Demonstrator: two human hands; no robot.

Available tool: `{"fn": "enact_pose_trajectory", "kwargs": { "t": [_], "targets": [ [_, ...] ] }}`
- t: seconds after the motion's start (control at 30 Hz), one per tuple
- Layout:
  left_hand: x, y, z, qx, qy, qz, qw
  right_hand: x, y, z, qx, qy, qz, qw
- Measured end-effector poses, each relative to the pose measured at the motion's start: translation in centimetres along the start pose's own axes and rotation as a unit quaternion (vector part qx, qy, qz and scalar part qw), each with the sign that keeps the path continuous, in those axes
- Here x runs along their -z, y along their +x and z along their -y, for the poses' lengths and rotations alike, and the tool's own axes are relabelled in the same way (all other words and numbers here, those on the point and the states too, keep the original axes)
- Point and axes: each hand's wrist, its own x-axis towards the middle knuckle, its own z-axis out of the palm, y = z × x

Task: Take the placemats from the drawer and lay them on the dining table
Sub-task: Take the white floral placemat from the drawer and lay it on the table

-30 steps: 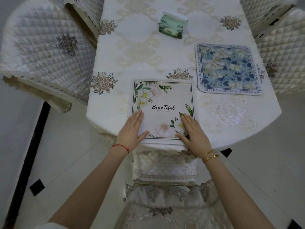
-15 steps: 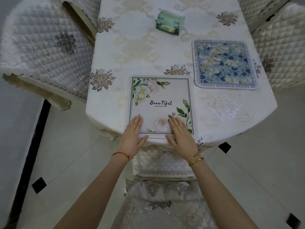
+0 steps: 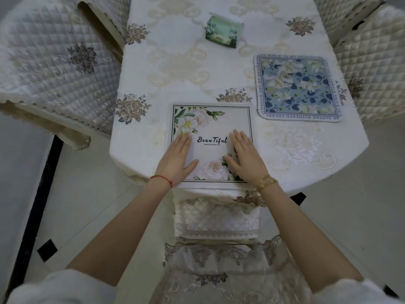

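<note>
A white placemat [image 3: 219, 121] printed with flowers and the word "Beautiful" lies flat at the near end of the dining table [image 3: 182, 69], its front edge at the table's rim. My left hand [image 3: 178, 156] rests palm down on its left half, fingers together. My right hand [image 3: 246, 157] lies flat on its right half, covering the lower right flowers. A second placemat [image 3: 295, 86], blue with white flowers and a lettered border, lies flat to the right and a little further back.
A green tissue pack [image 3: 223, 32] sits in the table's middle, further back. Quilted chairs stand at the left [image 3: 50, 66], at the right [image 3: 370, 69], and tucked in just under me [image 3: 217, 220]. The floor is pale tile.
Both hands have slid forward over the white placemat, from its near edge up to the level of the printed word. The placemat itself has stayed where it lay.
</note>
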Motion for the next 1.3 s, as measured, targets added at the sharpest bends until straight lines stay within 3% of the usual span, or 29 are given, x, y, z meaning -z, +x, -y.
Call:
{"fn": "enact_pose_trajectory", "kwargs": {
  "t": [0.17,0.6,0.77,1.03,1.3],
  "targets": [
    [-0.1,3.4,0.6,0.016,0.017,0.008,1.000,-1.1,4.7,1.1,0.016,-0.032,0.039,0.999],
    [-0.9,1.6,2.6,0.035,0.028,-0.034,0.998,0.3,0.5,-3.8,-0.026,0.001,0.007,1.000],
    [0.6,3.0,2.7,0.017,-0.001,-0.054,0.998,1.3,2.7,-3.5,-0.032,0.006,-0.007,0.999],
    [1.8,10.6,2.5,-0.005,0.026,0.013,1.000,0.1,13.0,1.4,0.017,-0.044,0.042,0.998],
    [2.1,11.8,4.5,0.031,0.048,0.024,0.998,-0.1,13.6,-0.1,0.022,-0.054,0.039,0.998]
  ]
}}
